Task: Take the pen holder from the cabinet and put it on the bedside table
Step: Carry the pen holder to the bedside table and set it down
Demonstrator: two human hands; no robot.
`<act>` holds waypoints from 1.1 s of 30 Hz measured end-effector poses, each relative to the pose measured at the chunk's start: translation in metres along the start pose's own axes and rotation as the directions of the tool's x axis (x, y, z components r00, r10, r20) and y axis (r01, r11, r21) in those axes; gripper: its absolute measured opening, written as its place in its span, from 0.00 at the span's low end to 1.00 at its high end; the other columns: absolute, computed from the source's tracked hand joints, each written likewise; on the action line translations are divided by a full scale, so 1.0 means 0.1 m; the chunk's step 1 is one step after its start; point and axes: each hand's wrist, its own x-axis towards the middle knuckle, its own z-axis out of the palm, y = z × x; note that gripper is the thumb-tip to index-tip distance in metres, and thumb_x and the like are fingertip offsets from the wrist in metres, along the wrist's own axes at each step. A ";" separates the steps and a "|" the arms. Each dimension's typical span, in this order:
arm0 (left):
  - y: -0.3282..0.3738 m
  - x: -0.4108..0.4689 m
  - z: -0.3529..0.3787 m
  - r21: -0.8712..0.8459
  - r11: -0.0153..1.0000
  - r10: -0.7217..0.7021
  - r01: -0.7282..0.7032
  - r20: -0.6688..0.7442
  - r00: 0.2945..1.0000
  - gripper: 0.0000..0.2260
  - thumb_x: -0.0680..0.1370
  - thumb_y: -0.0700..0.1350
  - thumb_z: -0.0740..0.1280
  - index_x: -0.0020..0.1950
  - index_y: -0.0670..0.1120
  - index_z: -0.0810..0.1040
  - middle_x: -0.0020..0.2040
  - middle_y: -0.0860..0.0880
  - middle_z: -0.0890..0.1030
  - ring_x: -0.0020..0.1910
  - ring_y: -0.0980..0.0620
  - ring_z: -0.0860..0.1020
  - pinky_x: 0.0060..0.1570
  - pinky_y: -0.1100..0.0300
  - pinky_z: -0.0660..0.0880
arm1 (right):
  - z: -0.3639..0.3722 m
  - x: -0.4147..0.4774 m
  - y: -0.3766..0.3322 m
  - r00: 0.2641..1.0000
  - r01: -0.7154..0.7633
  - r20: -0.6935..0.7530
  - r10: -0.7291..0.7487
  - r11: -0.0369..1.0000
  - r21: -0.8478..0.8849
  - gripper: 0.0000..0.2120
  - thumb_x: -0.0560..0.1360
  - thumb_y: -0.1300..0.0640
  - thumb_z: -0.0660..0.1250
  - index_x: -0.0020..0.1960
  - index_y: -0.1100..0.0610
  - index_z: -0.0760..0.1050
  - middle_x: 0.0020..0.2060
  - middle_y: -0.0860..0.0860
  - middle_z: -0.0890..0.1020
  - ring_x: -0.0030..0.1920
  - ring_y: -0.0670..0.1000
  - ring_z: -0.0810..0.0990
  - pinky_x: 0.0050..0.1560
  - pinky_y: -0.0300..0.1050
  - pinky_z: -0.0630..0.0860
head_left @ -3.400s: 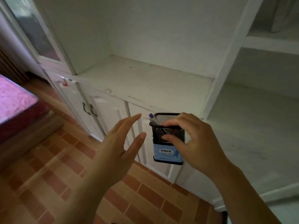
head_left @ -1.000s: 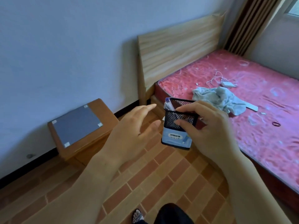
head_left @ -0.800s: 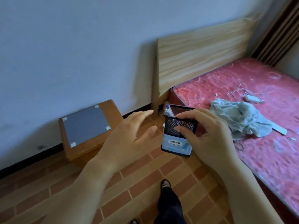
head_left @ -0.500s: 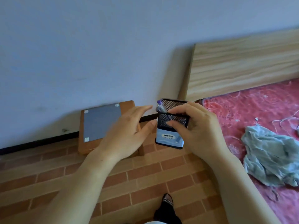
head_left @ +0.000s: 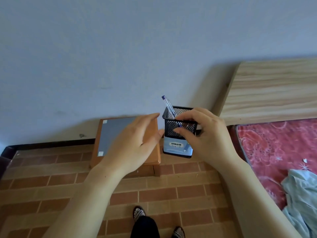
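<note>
pen holder (head_left: pixel 178 133) | right hand (head_left: pixel 204 136) grips it | left hand (head_left: pixel 135 143) spread, covering bedside table (head_left: pixel 151 124)

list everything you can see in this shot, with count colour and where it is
pen holder: 1, black mesh with a pale blue label, centre, held off the floor
pen: 1 visible, clear with a blue cap, leaning out of the holder
bedside table: 1, orange-brown wood, low against the wall, left of the holder
grey sheet: 1, grey, taped onto the table top
headboard: 1, light wood, upper right
mattress: 1, red patterned, right
cloth: 1, pale blue, crumpled on the mattress
floor: brown brick-pattern tiles
wall: pale blue-grey
left hand: 1, open, over the table
right hand: 1, gripping the holder
feet: 2, patterned shoes, bottom edge
</note>
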 end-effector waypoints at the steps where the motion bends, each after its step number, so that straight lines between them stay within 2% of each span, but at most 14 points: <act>1: -0.05 0.07 -0.04 -0.004 1.000 0.003 -0.003 -0.003 1.000 0.22 0.76 0.60 0.55 0.70 0.61 0.60 0.70 0.62 0.64 0.66 0.65 0.61 0.57 0.66 0.59 | 0.05 0.07 0.01 1.000 0.001 -0.001 -0.002 1.000 -0.011 0.10 0.68 0.61 0.73 0.48 0.55 0.79 0.41 0.43 0.77 0.44 0.46 0.77 0.43 0.36 0.74; 7: -0.39 0.50 -0.27 -0.038 0.999 0.039 -0.037 0.041 0.998 0.22 0.75 0.61 0.55 0.69 0.61 0.60 0.69 0.61 0.65 0.60 0.70 0.60 0.53 0.71 0.57 | 0.31 0.53 0.04 0.999 -0.023 -0.033 0.021 0.999 -0.049 0.10 0.68 0.61 0.73 0.49 0.55 0.78 0.42 0.42 0.76 0.44 0.44 0.75 0.43 0.33 0.72; 12: -0.71 0.89 -0.43 -0.037 0.997 0.077 -0.075 0.054 0.996 0.23 0.75 0.61 0.55 0.70 0.61 0.61 0.69 0.61 0.65 0.60 0.69 0.60 0.57 0.67 0.58 | 0.60 0.89 0.13 0.998 -0.051 -0.031 0.049 0.996 -0.069 0.11 0.68 0.61 0.73 0.49 0.54 0.78 0.43 0.43 0.77 0.46 0.44 0.74 0.45 0.31 0.71; 16: -0.91 1.13 -0.47 -0.026 0.998 0.061 -0.059 0.087 0.994 0.22 0.76 0.60 0.55 0.70 0.61 0.60 0.70 0.61 0.64 0.65 0.65 0.61 0.57 0.66 0.58 | 0.79 1.13 0.27 0.997 -0.076 -0.021 0.074 0.995 -0.062 0.10 0.68 0.61 0.73 0.48 0.55 0.78 0.42 0.43 0.77 0.45 0.44 0.74 0.45 0.32 0.70; 20: -1.10 1.40 -0.46 -0.011 0.999 0.032 -0.032 0.073 0.997 0.22 0.77 0.59 0.55 0.70 0.60 0.60 0.70 0.61 0.64 0.65 0.65 0.62 0.57 0.66 0.58 | 0.99 1.35 0.48 0.997 -0.071 0.009 0.071 0.997 -0.036 0.10 0.68 0.62 0.73 0.48 0.55 0.79 0.41 0.44 0.78 0.44 0.44 0.75 0.46 0.33 0.71; 24: -1.35 1.62 -0.33 -0.015 1.000 0.009 -0.008 0.038 0.999 0.21 0.77 0.58 0.56 0.70 0.60 0.60 0.70 0.61 0.64 0.66 0.64 0.61 0.57 0.67 0.57 | 1.24 1.51 0.76 0.998 -0.041 0.041 0.042 0.999 -0.014 0.10 0.67 0.63 0.73 0.48 0.56 0.79 0.41 0.44 0.78 0.44 0.43 0.74 0.46 0.30 0.70; 28: -1.65 1.81 -0.05 -0.010 1.000 -0.009 0.009 0.015 1.000 0.21 0.77 0.58 0.56 0.70 0.59 0.60 0.69 0.62 0.64 0.64 0.66 0.61 0.53 0.73 0.57 | 1.58 1.57 1.14 0.997 -0.020 0.070 0.020 1.000 -0.006 0.10 0.67 0.63 0.73 0.47 0.56 0.78 0.41 0.47 0.79 0.44 0.45 0.74 0.45 0.31 0.69; 33: -2.05 2.08 0.40 -0.010 1.000 0.004 -0.004 0.003 1.000 0.21 0.77 0.57 0.56 0.70 0.58 0.61 0.69 0.60 0.65 0.65 0.63 0.63 0.55 0.67 0.60 | 2.02 1.54 1.63 0.997 0.000 0.076 -0.001 1.000 0.003 0.10 0.67 0.63 0.73 0.47 0.56 0.78 0.40 0.47 0.79 0.44 0.44 0.74 0.45 0.30 0.69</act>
